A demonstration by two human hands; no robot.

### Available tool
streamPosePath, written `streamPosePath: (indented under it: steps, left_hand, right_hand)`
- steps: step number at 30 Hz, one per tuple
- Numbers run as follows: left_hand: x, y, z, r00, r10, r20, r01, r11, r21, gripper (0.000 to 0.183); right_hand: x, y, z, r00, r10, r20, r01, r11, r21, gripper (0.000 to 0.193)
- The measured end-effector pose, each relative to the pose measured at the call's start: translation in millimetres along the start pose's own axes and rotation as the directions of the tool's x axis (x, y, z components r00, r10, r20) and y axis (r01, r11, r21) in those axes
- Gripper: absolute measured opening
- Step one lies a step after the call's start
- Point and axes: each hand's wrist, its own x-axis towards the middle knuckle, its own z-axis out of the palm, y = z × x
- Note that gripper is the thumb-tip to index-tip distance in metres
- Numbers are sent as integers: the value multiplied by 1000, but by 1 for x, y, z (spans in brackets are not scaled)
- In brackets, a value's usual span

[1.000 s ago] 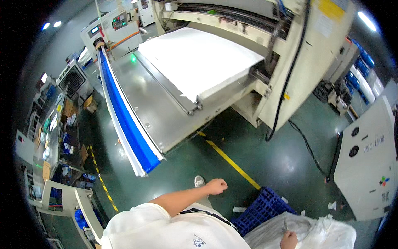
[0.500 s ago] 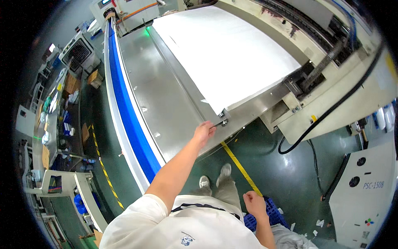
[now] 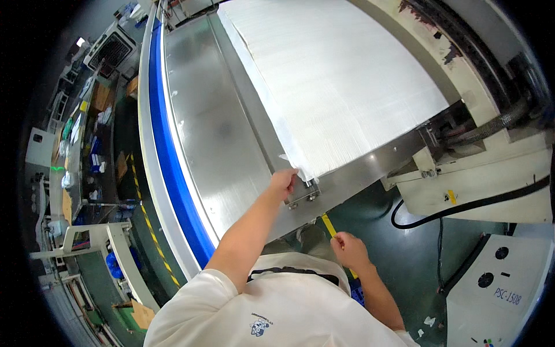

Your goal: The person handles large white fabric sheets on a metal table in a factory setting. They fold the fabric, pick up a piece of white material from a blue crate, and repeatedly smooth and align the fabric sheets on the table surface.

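A stack of thin white sheets, its layers showing along the left edge, lies on a steel machine table. At its near left corner my left hand is closed, fingertips pinching the edge of the sheets. Just beside these fingers, a small metal bracket with bolts sits at the table's near edge. My right hand hangs in front of my body, past the table edge, its fingers curled in; nothing shows in it.
Left of the table runs a blue strip between pale rails. A machine frame with a thick black cable stands at the right, above a white cabinet. Cluttered workbenches line the far left. Yellow tape marks the green floor.
My left hand has moved from the bracket to the corner of the white sheets. My right hand has come up nearer the table edge. The view has shifted closer to the table.
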Motion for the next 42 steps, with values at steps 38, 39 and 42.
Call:
streamPosePath:
  steps: [38,39,42]
  left_hand:
    - [-22,40,2,582,510,633,-757,57,651,27]
    - [-25,41,-1,589,500,635,-760,76,645,28]
    - [-29,39,-10,546,503,670,-801,79,594,30]
  right_hand:
    - [180,-62,10,934,157,-320,-148,988,53,30]
    - [180,-62,12,937,139,-320,-125,990,65,29]
    - [182,-48,28,934,94,-344,-60,992,107,28]
